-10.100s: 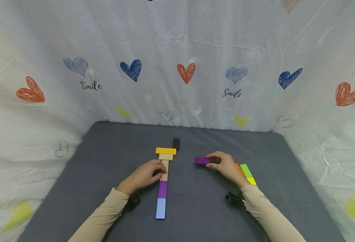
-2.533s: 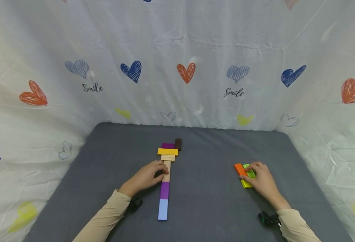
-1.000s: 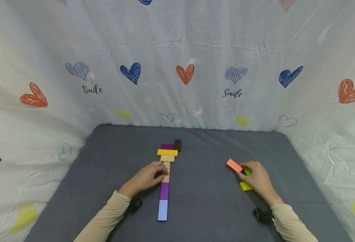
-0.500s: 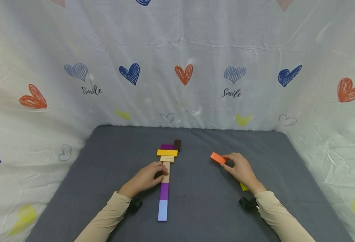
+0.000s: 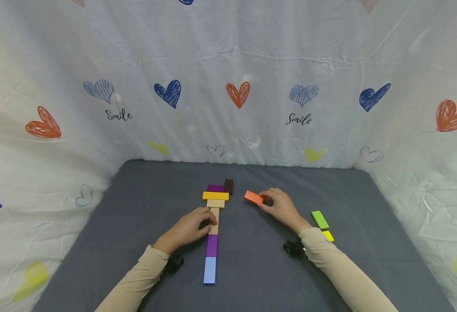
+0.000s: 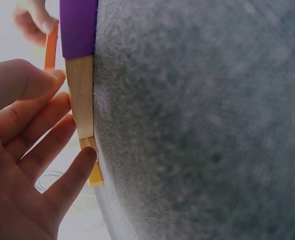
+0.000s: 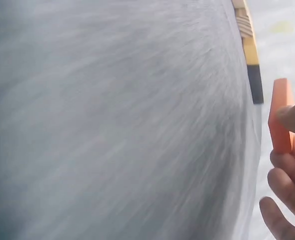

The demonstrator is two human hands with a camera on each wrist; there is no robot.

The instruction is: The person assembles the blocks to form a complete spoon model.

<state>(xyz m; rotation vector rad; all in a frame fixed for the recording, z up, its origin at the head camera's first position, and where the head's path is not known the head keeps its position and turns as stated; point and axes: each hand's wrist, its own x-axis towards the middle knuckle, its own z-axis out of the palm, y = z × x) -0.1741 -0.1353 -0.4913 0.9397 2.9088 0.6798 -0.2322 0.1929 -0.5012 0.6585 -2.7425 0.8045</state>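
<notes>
In the head view my right hand (image 5: 283, 208) pinches an orange block (image 5: 253, 197) by one end, held right of a row of blocks. The right wrist view shows thumb and fingers on the orange block (image 7: 281, 115). My left hand (image 5: 187, 227) rests against the plain wooden block (image 5: 214, 221) mid-row, its fingers loosely bent at the block's side. Below that wooden block lie a purple block (image 5: 211, 245) and a light blue block (image 5: 209, 271). Above it come thin striped wooden pieces (image 5: 215, 203), a crosswise yellow-orange block (image 5: 215, 196), another purple block (image 5: 215, 188) and a dark brown block (image 5: 229, 186).
A lime green block (image 5: 320, 219) and a yellow block (image 5: 328, 236) lie on the right, beside the right forearm. The grey cloth-covered table (image 5: 259, 268) ends at a white curtain (image 5: 267, 130) printed with hearts. A black wrist device (image 5: 292, 248) hangs under the right wrist.
The earlier purple block now lies above the yellow-orange one. My right hand has since picked the orange block from the right group and carried it left towards the row. The left hand stays put.
</notes>
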